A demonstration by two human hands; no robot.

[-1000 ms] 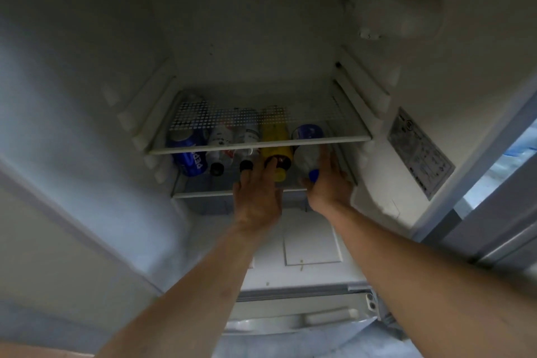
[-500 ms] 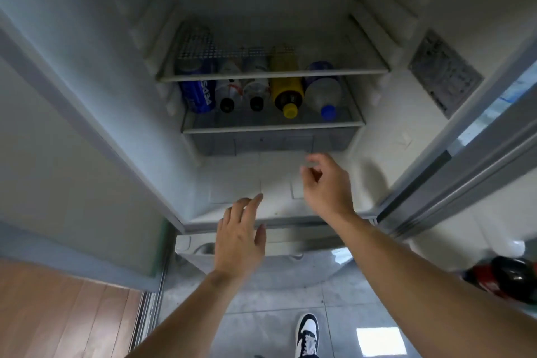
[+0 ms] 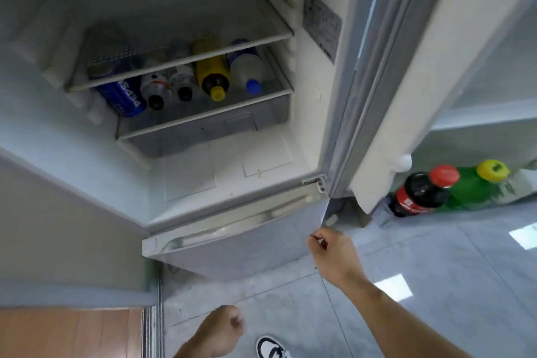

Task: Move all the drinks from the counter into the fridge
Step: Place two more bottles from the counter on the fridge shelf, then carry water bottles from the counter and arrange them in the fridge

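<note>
The fridge (image 3: 316,113) stands open. On its lower glass shelf (image 3: 209,118) lie several drinks on their sides: a blue Pepsi can (image 3: 123,96), two small bottles with dark caps (image 3: 155,88) (image 3: 183,84), a yellow bottle (image 3: 212,74) and a white bottle with a blue cap (image 3: 248,70). My left hand (image 3: 222,331) is low near the floor, fingers curled, holding nothing. My right hand (image 3: 334,253) hangs in front of the lower drawer, fingers loosely closed and empty.
The open fridge door (image 3: 406,67) stands at right; its bottom rack holds a cola bottle with a red cap (image 3: 418,193) and a green bottle with a yellow cap (image 3: 470,186). A freezer drawer front (image 3: 232,244) juts out below. My shoe (image 3: 271,347) is on the grey tile floor.
Both hands have drawn back out of the fridge and dropped toward the floor, leaving the bottles on the shelf. The view has tilted down and right, showing the door rack.
</note>
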